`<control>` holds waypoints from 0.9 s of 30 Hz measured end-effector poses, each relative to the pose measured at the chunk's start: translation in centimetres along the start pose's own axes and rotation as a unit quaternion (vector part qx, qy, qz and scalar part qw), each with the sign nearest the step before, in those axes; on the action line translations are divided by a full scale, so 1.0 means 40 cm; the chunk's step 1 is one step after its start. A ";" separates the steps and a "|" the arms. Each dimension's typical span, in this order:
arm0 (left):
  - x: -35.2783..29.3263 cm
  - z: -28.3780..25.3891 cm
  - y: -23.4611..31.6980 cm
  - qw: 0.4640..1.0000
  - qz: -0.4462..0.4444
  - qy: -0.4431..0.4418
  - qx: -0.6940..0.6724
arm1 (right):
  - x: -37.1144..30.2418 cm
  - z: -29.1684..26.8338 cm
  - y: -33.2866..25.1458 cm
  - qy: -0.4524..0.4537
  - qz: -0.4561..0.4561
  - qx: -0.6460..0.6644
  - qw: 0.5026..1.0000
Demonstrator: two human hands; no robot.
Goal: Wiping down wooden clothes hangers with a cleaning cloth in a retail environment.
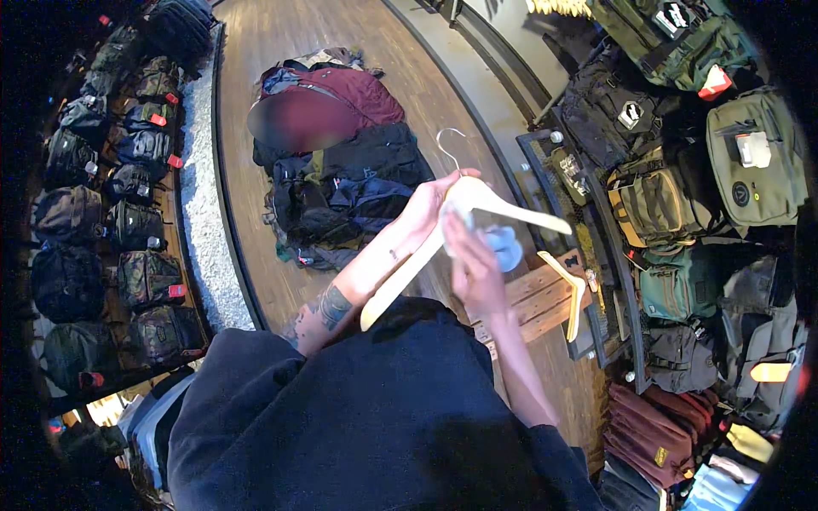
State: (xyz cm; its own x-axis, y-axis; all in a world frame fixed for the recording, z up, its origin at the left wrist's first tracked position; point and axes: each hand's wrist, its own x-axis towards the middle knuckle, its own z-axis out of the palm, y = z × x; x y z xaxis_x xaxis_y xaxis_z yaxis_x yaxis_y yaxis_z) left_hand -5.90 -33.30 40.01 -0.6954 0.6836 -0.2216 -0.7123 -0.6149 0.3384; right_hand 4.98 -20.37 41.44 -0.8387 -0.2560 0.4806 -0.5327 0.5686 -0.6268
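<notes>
A pale wooden clothes hanger (400, 285) with a metal hook is held up in front of my chest, one arm pointing down to the left, the other out to the right. My left hand (423, 204) grips it near the neck, below the hook. My right hand (475, 260), smeared by motion, presses a light blue cloth (503, 247) against the middle of the hanger. Its fingers are bent together over the cloth, and part of the cloth hangs out at the right of the hand.
A second wooden hanger (573, 294) rests on a wooden bench (537, 307) at my right. Beyond my hands a pile of dark and maroon clothes (341, 179) lies on the wood floor (273, 30). Backpacks (665, 204) hang along the right; bags (136, 217) line the left wall.
</notes>
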 end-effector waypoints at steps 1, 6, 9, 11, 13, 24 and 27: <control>0.011 -0.039 0.014 0.998 -0.003 -0.066 -0.018 | -0.011 0.014 -0.028 -0.018 -0.016 0.032 0.999; 0.023 -0.058 0.036 0.998 0.050 -0.021 -0.031 | -0.080 0.093 -0.123 -0.083 -0.148 0.181 0.969; 0.024 -0.064 0.043 0.997 0.049 -0.046 -0.032 | -0.064 0.061 -0.130 -0.128 -0.176 0.145 0.965; 0.019 -0.057 0.045 0.997 0.029 -0.064 -0.026 | -0.059 0.060 -0.086 -0.129 -0.207 0.062 0.968; 0.020 -0.047 0.031 0.998 0.033 -0.048 -0.032 | -0.033 0.025 -0.036 -0.110 -0.141 0.055 0.982; -0.005 -0.077 0.034 0.998 0.040 -0.049 -0.020 | -0.049 0.022 -0.068 -0.123 -0.068 0.105 0.984; 0.005 -0.066 0.047 0.998 0.041 0.012 -0.040 | -0.089 0.043 -0.128 -0.174 -0.122 0.205 0.956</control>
State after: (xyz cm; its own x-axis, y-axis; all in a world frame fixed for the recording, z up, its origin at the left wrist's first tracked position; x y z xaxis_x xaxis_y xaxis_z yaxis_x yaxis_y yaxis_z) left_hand -7.61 -35.36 38.20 -0.7530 0.6206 -0.2187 -0.6576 -0.6981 0.2831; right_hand 10.51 -23.72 41.88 -0.6335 -0.6260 0.4547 -0.6561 0.1233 -0.7445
